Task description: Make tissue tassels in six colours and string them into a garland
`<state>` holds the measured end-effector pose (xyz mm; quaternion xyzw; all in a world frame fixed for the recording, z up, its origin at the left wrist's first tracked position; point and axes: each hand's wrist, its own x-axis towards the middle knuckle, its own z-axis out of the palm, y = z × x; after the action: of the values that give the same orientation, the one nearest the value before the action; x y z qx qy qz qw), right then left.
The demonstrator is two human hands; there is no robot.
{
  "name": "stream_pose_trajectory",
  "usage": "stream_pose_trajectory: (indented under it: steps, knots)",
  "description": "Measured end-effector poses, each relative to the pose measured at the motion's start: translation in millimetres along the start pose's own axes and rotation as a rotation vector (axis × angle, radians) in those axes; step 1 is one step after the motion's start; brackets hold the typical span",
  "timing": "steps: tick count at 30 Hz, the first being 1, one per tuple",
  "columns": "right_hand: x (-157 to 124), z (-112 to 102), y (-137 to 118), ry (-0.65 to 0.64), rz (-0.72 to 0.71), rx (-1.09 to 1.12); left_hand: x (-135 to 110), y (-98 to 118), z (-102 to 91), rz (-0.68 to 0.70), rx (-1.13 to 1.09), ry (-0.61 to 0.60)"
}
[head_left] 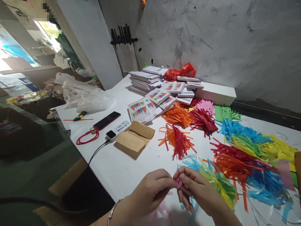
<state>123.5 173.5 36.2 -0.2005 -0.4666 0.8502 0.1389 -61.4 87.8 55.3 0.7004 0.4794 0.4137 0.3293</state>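
Observation:
At the table's front, my left hand (152,188) and my right hand (199,188) meet fingertip to fingertip. Between them is a small pink paper piece (179,183), pinched from both sides, with a thin reddish strip poking up from it. Blurred pink strands hang under my left hand. Just right of my right hand lies a pile of blue, green and yellow paper tassels (221,185). Beyond my fingers rests an orange and red paper tassel (178,141). My left wrist wears a metal bracelet.
More fringed tassels, such as a blue one (244,130), cover the table's right side. Printed cards (141,110), stacked packs (145,81) and a white box (216,93) stand by the wall. Left are a phone (107,120), brown paper envelope (134,139), cable (96,152) and plastic bag (87,97).

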Motion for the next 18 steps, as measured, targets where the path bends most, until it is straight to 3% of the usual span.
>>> stream_pose_trajectory:
  steps: [4,9,15,18]
  knots:
    - [-5,0,-6,0.026,-0.029,-0.12,-1,0,0.2,0.008,0.027,0.047]
    - [-6,-3,2,0.019,-0.125,-0.14,-3,-10,5.6,0.117,-0.023,0.176]
    - [-7,5,11,0.241,-0.272,-0.543,-4,-15,17.2,-0.067,-0.273,0.246]
    - [-8,12,9,0.306,-0.281,-0.62,-2,-15,20.5,-0.186,-0.42,0.316]
